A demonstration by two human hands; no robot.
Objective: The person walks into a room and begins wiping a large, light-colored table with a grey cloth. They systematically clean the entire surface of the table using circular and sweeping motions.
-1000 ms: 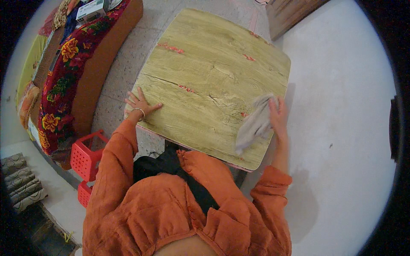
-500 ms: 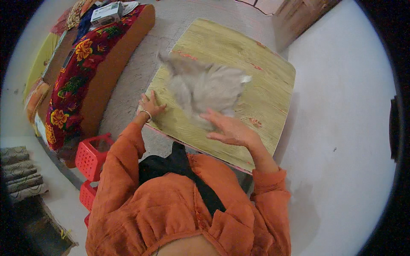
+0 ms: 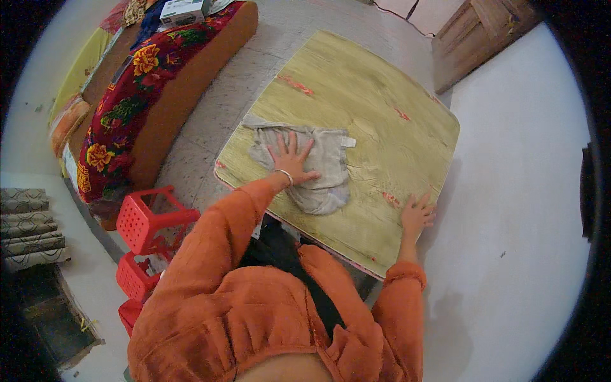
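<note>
Left hand [image 3: 291, 160] flat on grey cloth [image 3: 321, 167]; right hand [image 3: 417, 216] on table [image 3: 382, 114]

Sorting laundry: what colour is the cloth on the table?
Pale grey cloth, clearest in the head view.

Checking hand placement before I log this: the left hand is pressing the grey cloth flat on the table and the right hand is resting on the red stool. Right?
Not quite. In the head view the right hand rests on the table edge, not the red stool. The left hand does press the grey cloth flat.
</note>
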